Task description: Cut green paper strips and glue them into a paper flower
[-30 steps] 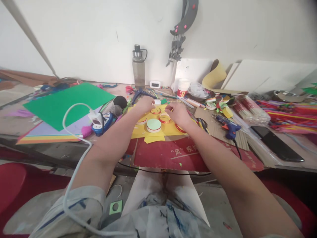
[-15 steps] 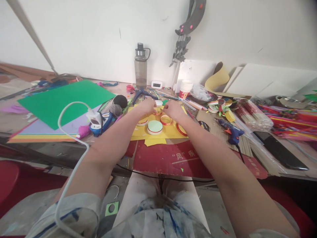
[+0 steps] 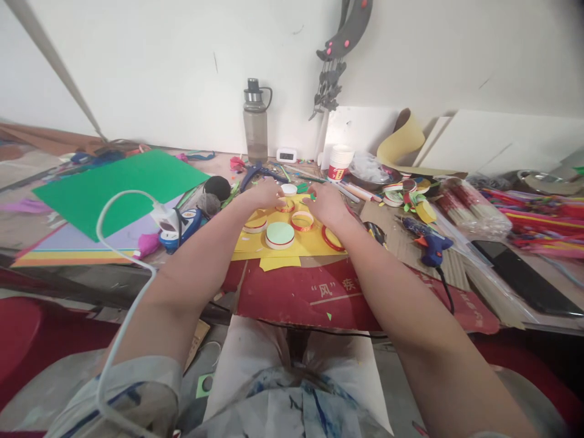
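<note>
One left hand, one right hand, curled, contents indiscernible, flanking a thin ring; likely light, crushable; pinch its wall.

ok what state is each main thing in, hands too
Bare left hand, fingers bent, grip unclear
Bare right hand, fingers bent, grip unclear
Round green-topped disc, lying flat
Thin red-and-white ring, hollow
Tall grey plastic bottle, upright, lid on
Blue plastic glue gun, lying down, cord attached
Black rectangular phone, flat, screen dark
Green paper sheet, lying flat
Long yellow sheet, curled
</note>
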Demonstrator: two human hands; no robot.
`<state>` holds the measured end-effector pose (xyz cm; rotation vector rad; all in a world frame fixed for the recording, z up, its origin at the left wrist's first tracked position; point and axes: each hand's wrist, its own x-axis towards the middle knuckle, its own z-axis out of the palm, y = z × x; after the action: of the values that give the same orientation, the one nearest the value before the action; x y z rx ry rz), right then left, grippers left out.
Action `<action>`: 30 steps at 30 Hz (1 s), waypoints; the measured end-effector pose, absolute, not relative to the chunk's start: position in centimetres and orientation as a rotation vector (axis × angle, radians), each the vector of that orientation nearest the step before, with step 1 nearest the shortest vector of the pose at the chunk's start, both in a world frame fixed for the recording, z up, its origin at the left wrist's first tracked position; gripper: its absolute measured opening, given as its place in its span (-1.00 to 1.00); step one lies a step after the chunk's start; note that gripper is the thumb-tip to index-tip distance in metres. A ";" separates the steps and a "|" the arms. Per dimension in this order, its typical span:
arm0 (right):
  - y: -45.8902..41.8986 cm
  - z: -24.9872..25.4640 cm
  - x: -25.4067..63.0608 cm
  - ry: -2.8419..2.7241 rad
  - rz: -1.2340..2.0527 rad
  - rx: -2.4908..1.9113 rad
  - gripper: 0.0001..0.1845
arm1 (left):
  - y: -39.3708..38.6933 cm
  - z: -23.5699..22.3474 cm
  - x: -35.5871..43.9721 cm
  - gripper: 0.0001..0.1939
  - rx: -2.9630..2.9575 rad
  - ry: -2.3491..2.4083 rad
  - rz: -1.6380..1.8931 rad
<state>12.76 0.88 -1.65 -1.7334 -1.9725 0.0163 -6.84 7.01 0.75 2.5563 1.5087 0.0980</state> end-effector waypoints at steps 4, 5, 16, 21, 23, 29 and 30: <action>0.9 -1.9 12.5 -1.970 0.021 -1.671 -0.79 | 6.7 1.6 -7.3 -0.34 2.632 1.452 -0.175; 1.0 -2.0 12.5 -1.966 0.038 -1.664 -0.80 | 6.7 1.7 -7.3 -0.33 2.641 1.445 -0.192; 1.5 -2.1 12.1 -1.951 0.224 -1.458 -0.89 | 7.5 0.7 -7.6 -0.50 2.514 1.421 0.293; 1.2 -2.0 11.6 -1.879 0.332 -1.358 -0.75 | 6.2 1.5 -7.1 -0.72 2.378 1.289 0.547; 1.1 -1.9 11.5 -1.836 0.315 -1.313 -0.68 | 5.5 1.8 -6.7 -0.77 2.331 1.238 0.605; 1.7 -1.8 12.1 -1.742 0.272 -1.207 -0.84 | 4.7 1.9 -5.6 -0.74 2.298 1.111 0.829; 1.8 -1.8 12.2 -1.723 0.270 -1.195 -0.85 | 4.7 1.8 -5.5 -0.74 2.266 1.086 0.859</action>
<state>12.25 1.78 -1.81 -1.1948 -1.7232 0.2697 -5.53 4.73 1.81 2.2663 1.0865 0.8588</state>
